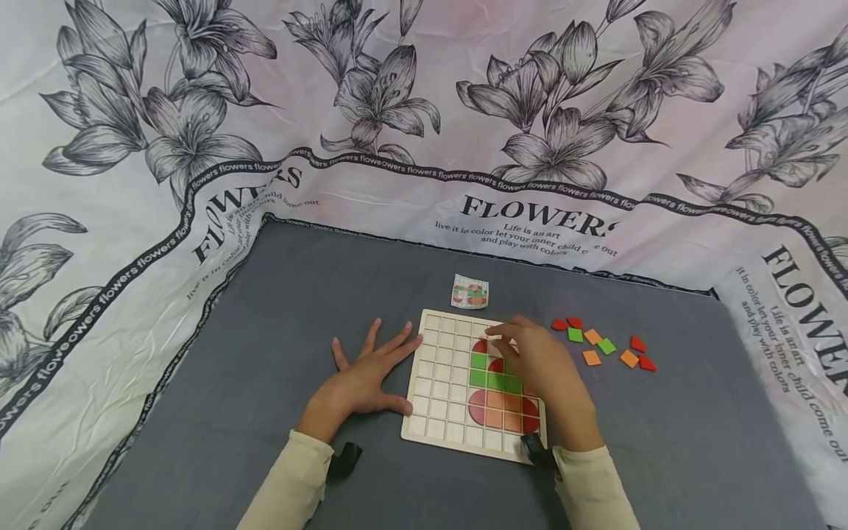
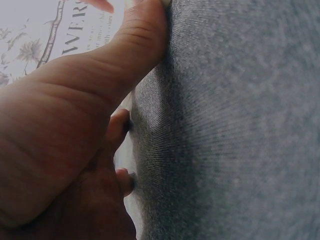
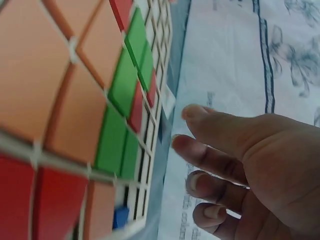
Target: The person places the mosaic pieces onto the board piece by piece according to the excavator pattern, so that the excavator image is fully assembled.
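A pale wooden grid board [image 1: 440, 368] lies on the grey cloth. Green squares [image 1: 495, 380], orange squares [image 1: 503, 410] and red rounded-corner pieces [image 1: 476, 407] fill cells in its right part. My left hand [image 1: 361, 379] rests with fingers spread, its thumb and a fingertip at the board's left edge. My right hand [image 1: 536, 361] is over the board's upper right, partly covering cells there. In the right wrist view, its thumb [image 3: 205, 117] and loosely bent fingers stand apart, with nothing seen between them. A small blue piece [image 3: 120, 217] shows near the board's edge.
A small printed picture card [image 1: 470, 291] lies behind the board. To the right, several loose pieces are scattered: red [image 1: 637, 344], green [image 1: 606, 346] and orange [image 1: 592, 358]. A white flower-printed cloth [image 1: 397, 191] rises behind and beside the grey surface [image 1: 265, 316].
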A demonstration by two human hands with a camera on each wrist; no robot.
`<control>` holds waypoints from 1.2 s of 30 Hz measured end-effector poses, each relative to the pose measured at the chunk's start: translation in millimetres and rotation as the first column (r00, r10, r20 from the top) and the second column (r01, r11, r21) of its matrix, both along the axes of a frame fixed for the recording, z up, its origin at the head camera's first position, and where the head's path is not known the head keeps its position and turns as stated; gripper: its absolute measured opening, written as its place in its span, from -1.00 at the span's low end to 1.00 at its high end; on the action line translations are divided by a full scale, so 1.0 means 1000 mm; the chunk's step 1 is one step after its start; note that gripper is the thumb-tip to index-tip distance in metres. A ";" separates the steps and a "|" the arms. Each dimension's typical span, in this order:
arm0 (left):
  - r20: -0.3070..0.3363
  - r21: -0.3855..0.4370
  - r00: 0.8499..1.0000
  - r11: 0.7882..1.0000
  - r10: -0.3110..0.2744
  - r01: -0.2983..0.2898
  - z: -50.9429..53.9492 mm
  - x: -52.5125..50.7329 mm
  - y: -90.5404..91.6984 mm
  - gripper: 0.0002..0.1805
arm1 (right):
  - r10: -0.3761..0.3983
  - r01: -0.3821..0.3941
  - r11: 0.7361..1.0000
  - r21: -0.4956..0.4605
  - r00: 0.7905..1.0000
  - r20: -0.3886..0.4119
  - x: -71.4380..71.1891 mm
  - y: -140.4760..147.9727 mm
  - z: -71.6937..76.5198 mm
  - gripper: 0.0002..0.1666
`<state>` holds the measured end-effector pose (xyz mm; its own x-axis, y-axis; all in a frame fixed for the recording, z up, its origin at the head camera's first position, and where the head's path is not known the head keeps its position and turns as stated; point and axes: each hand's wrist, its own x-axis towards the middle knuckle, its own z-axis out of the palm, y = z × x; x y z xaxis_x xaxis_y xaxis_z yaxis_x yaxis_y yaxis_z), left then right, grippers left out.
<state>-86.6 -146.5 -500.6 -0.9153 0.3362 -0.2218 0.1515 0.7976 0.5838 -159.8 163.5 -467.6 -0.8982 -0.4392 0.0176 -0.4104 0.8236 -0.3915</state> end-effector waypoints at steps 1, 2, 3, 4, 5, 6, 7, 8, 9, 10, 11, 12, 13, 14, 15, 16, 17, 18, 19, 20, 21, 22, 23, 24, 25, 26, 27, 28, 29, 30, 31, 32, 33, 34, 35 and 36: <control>-0.002 0.002 1.000 1.000 0.000 0.000 0.000 0.000 0.000 0.29 | -0.017 0.017 1.000 -0.001 1.000 0.005 0.000 0.003 0.001 -0.70; -0.002 0.003 1.000 1.000 -0.001 0.001 -0.001 0.000 0.000 0.29 | -0.035 0.035 0.999 -0.001 0.999 0.012 0.000 0.007 0.003 -0.69; -0.002 0.007 1.000 1.000 -0.001 0.002 0.000 0.000 0.000 0.29 | -0.051 0.051 0.999 -0.003 0.999 0.017 0.000 0.011 0.004 -0.68; -0.001 0.008 1.000 1.000 -0.002 0.002 -0.001 0.000 0.000 0.29 | -0.066 0.066 0.998 -0.007 0.997 0.026 0.000 0.015 0.006 -0.67; -0.003 0.013 1.000 1.000 -0.003 0.003 -0.001 -0.001 0.000 0.28 | -0.085 0.085 0.996 -0.008 0.996 0.030 -0.001 0.019 0.008 -0.66; -0.004 0.014 1.000 1.000 -0.003 0.003 -0.001 -0.001 0.001 0.28 | -0.099 0.100 0.995 -0.011 0.995 0.031 -0.001 0.023 0.009 -0.65; -0.006 0.017 1.000 1.000 -0.003 0.003 -0.001 -0.001 0.001 0.28 | -0.114 0.114 0.993 -0.016 0.993 0.030 -0.001 0.028 0.011 -0.65; -0.005 0.014 1.000 1.000 -0.003 0.004 -0.001 -0.001 0.001 0.28 | -0.128 0.128 0.991 -0.025 0.991 0.027 -0.001 0.033 0.012 -0.65; -0.004 0.014 1.000 1.000 -0.003 0.003 -0.001 -0.001 0.001 0.28 | -0.137 0.138 0.990 -0.031 0.990 0.017 0.000 0.038 0.013 -0.65; -0.003 0.013 1.000 1.000 -0.003 0.003 -0.001 -0.001 0.001 0.28 | -0.150 0.150 0.988 -0.039 0.989 0.008 0.000 0.044 0.014 -0.65; -0.005 0.014 1.000 1.000 -0.004 0.004 -0.001 -0.001 0.002 0.28 | -0.168 0.168 0.985 -0.043 0.986 -0.003 0.001 0.049 0.015 -0.65; -0.003 0.012 1.000 1.000 -0.005 0.005 -0.001 -0.001 0.002 0.28 | -0.182 0.182 0.982 -0.049 0.983 -0.010 0.002 0.055 0.015 -0.65; -0.004 0.014 1.000 1.000 -0.006 0.006 -0.001 -0.001 0.002 0.28 | -0.203 0.202 0.978 -0.051 0.979 -0.017 0.003 0.061 0.015 -0.65; -0.004 0.014 1.000 1.000 -0.008 0.008 -0.001 -0.001 0.002 0.28 | -0.229 0.228 0.972 -0.054 0.973 -0.022 0.004 0.067 0.015 -0.65; -0.006 0.016 1.000 1.000 -0.010 0.010 -0.001 -0.001 0.002 0.28 | -0.258 0.256 0.965 -0.052 0.966 -0.023 0.006 0.072 0.015 -0.65; -0.004 0.016 1.000 1.000 -0.010 0.010 -0.001 -0.001 0.003 0.28 | -0.287 0.285 0.957 -0.054 0.958 -0.025 0.007 0.078 0.015 -0.65; -0.006 0.016 1.000 1.000 -0.010 0.011 -0.001 -0.001 0.003 0.28 | -0.314 0.312 0.949 -0.052 0.949 -0.029 0.008 0.083 0.015 -0.66; -0.007 0.017 1.000 1.000 -0.010 0.010 0.000 -0.001 0.003 0.28 | -0.339 0.337 0.940 -0.050 0.940 -0.036 0.008 0.087 0.015 -0.66; -0.010 0.018 1.000 1.000 -0.009 0.009 0.000 -0.001 0.002 0.28 | -0.363 0.361 0.931 -0.047 0.931 -0.043 0.009 0.091 0.015 -0.66; -0.009 0.017 1.000 1.000 -0.008 0.008 0.000 -0.001 0.002 0.28 | -0.382 0.380 0.924 -0.045 0.923 -0.045 0.009 0.095 0.014 -0.67; -0.010 0.017 1.000 1.000 -0.006 0.006 0.000 -0.001 0.002 0.28 | -0.394 0.393 0.919 -0.041 0.918 -0.043 0.009 0.099 0.013 -0.66; -0.008 0.013 1.000 1.000 -0.004 0.004 -0.001 -0.001 0.002 0.28 | -0.402 0.400 0.916 -0.037 0.915 -0.047 0.009 0.103 0.011 -0.65; -0.010 0.012 1.000 1.000 -0.003 0.003 -0.001 -0.001 0.001 0.28 | -0.408 0.407 0.913 -0.028 0.912 -0.045 0.009 0.107 0.010 -0.63; -0.007 0.011 1.000 1.000 -0.003 0.003 -0.001 -0.001 0.001 0.28 | -0.415 0.415 0.910 -0.017 0.909 -0.037 0.010 0.111 0.009 -0.61; -0.007 0.012 1.000 1.000 -0.002 0.003 -0.002 -0.001 0.000 0.29 | -0.418 0.418 0.909 -0.005 0.908 -0.030 0.010 0.114 0.008 -0.60; -0.004 0.013 1.000 1.000 -0.003 0.003 -0.002 0.000 0.000 0.29 | -0.419 0.419 0.908 0.007 0.908 -0.021 0.010 0.117 0.007 -0.58; -0.004 0.014 1.000 1.000 -0.002 0.002 -0.002 0.000 0.000 0.29 | -0.419 0.419 0.908 0.020 0.908 -0.013 0.011 0.120 0.006 -0.56; -0.002 0.015 1.000 1.000 -0.001 0.001 -0.002 0.000 -0.001 0.29 | -0.420 0.420 0.907 0.032 0.908 -0.008 0.012 0.122 0.005 -0.55; -0.003 0.018 1.000 1.000 -0.001 0.001 -0.002 0.000 -0.001 0.28 | -0.423 0.423 0.905 0.043 0.906 0.005 0.012 0.123 0.005 -0.54; -0.003 0.017 1.000 1.000 -0.002 0.002 -0.002 0.000 -0.001 0.28 | -0.428 0.427 0.903 0.052 0.904 0.018 0.012 0.125 0.004 -0.53; -0.007 0.019 1.000 1.000 -0.003 0.003 -0.002 0.000 -0.001 0.28 | -0.430 0.428 0.902 0.059 0.902 0.027 0.012 0.126 0.004 -0.52; -0.008 0.019 1.000 1.000 -0.004 0.004 -0.003 0.000 -0.002 0.28 | -0.436 0.433 0.899 0.067 0.899 0.039 0.012 0.126 0.003 -0.50; -0.013 0.019 1.000 1.000 -0.005 0.005 -0.003 0.000 -0.002 0.28 | -0.442 0.438 0.896 0.076 0.896 0.050 0.011 0.127 0.002 -0.49; -0.015 0.018 1.000 1.000 -0.007 0.007 -0.004 0.000 -0.002 0.28 | -0.450 0.445 0.892 0.083 0.891 0.063 0.011 0.128 0.001 -0.47; -0.018 0.018 1.000 1.000 -0.010 0.010 -0.004 0.000 -0.002 0.28 | -0.457 0.450 0.888 0.093 0.886 0.076 0.011 0.128 0.000 -0.46; -0.020 0.018 1.000 1.000 -0.012 0.012 -0.004 0.000 -0.002 0.28 | -0.462 0.453 0.886 0.101 0.883 0.083 0.011 0.128 -0.001 -0.45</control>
